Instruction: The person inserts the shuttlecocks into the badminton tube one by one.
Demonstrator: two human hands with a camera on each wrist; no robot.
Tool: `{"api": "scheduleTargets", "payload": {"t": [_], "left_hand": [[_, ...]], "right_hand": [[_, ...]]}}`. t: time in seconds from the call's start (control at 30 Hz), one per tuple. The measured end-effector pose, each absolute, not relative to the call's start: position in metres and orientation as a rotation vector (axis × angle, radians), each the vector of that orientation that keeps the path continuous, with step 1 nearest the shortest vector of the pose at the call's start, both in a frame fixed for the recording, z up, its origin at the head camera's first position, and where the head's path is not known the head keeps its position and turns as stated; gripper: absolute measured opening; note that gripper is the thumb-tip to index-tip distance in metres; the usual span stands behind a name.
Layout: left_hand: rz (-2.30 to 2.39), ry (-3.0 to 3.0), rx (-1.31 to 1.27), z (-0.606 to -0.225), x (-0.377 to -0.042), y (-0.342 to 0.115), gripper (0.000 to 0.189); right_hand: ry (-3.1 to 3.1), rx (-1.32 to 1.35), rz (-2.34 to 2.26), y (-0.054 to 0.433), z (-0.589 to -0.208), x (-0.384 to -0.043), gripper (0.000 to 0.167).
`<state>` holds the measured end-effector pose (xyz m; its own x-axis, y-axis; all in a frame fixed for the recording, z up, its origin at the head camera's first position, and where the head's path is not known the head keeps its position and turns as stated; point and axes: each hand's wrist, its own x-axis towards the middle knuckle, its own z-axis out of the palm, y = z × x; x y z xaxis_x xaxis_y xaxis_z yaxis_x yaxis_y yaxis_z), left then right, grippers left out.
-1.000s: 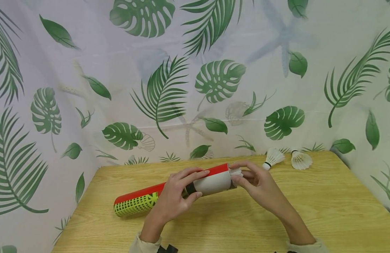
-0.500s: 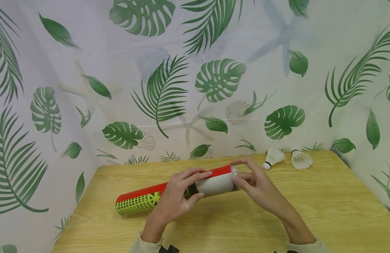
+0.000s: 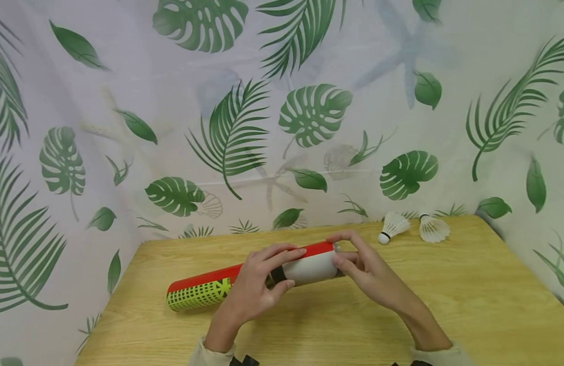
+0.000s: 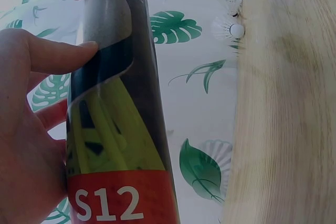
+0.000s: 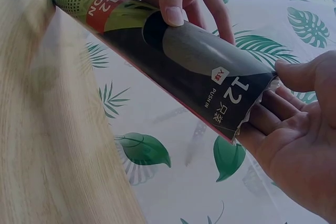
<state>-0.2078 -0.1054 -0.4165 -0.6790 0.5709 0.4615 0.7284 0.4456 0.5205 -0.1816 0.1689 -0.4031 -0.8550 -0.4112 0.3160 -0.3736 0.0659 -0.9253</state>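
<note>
Shuttlecock tube [image 3: 309, 267]: held over the middle of the table, slanting across it, its right end farther back than its yellow-green grid end.
Left hand [image 3: 256, 284]: wrapped over the tube's midsection, fingers across the red upper side, thumb along the near side.
Right hand [image 3: 373, 269]: bent around the tube's right end, index finger arched over the top, thumb on the near side, other fingers curled at the end.
Right rim [image 5: 255, 103]: pale and uneven in the right wrist view, just beside the printed "12" and "PUSH IN".
Grid end: beyond the left hand, well in from the table's left edge; whether it touches the wood I cannot tell.
Shuttlecocks: one [image 3: 395, 226] with its cork toward the near left, another [image 3: 434, 229] with its cork toward the back; both near the back edge, beyond the right hand, with a small gap between them.
Table [image 3: 378, 325]: wood runs between the tube and the back edge, and widely from the right forearm to the right edge.
Leaf-print cloth [image 3: 259, 117]: rises along the back edge and both sides.
</note>
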Motion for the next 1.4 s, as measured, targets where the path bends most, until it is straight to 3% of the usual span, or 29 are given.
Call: {"api": "scheduleTargets", "payload": {"t": [0.37,0.53,0.7,0.9,1.07,1.4], "left_hand": [[-1.03,-2.499,-1.098,-0.419,-0.209,-0.11,0.062],[-1.029,-2.502,-1.063,-0.418,-0.209,-0.112,0.063],[-1.033,-2.486,-1.089,-0.419,-0.211,-0.107,0.061],[-1.032,-2.498,-1.074,-0.42,-0.212,-0.107,0.061],[-1.02,-2.498,-1.024,-0.417,-0.209,-0.115,0.062],[-1.025,-2.503,-1.025,-0.414,-0.206,-0.118,0.061]], "right_hand": [[2.407,-0.773,-1.918,0.174,-0.397,-0.184,0.038],[2.559,-0.827,-2.002,0.201,-0.399,-0.192,0.03],[2.942,-0.637,-1.927,0.242,-0.414,-0.202,0.03],[3.243,-0.314,-1.625,0.274,-0.439,-0.225,0.031],[3.273,-0.217,-1.495,0.28,-0.458,-0.252,0.034],[3.263,-0.339,-1.268,0.289,-0.481,-0.284,0.044]]}}
